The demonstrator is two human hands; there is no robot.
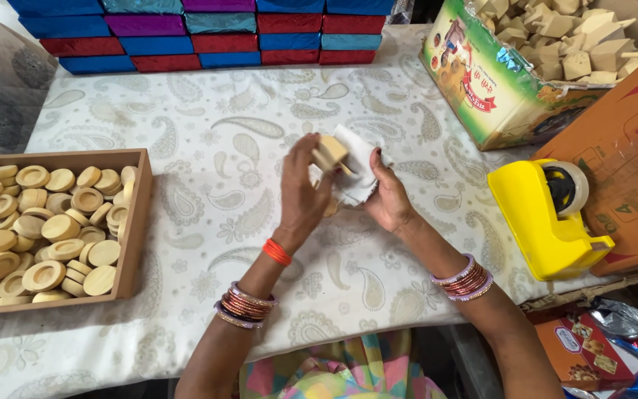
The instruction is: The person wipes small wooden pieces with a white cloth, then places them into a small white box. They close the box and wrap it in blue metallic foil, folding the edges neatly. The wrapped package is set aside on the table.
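Table (208, 148), covered in a white paisley cloth, fills most of the frame. Stack of flat boxes (208, 33) in blue, red, purple and teal foil along the upper edge, tops cut off. Orange-brown carton (629, 148) at the right edge, only partly in frame. Open printed carton (481, 89) in the upper right, full of pale wooden pieces (577, 44); individual shapes hard to separate. Wooden tray (131, 222) at the left, loaded with round wooden discs (46, 229); its left end runs out of frame. Yellow tape dispenser (548, 222) at the right, just beside the orange-brown carton.

Grip, centre of frame, raised above the cloth:
- Left hand (300, 196): fingers curled closed round a small wooden block (330, 151), thumb side turned away from the camera; the palm hides the block's lower part, so the exact contact points cannot be read.
- Right hand (389, 196): fingers folded shut on a white cloth (356, 166) that sits right against the block, behind it. Fingertips are tucked under the cloth and not visible.

Bangles on both wrists. Crumpled foil packets (614, 347) in the lower right corner, cut off by the frame edge; contents hard to make out
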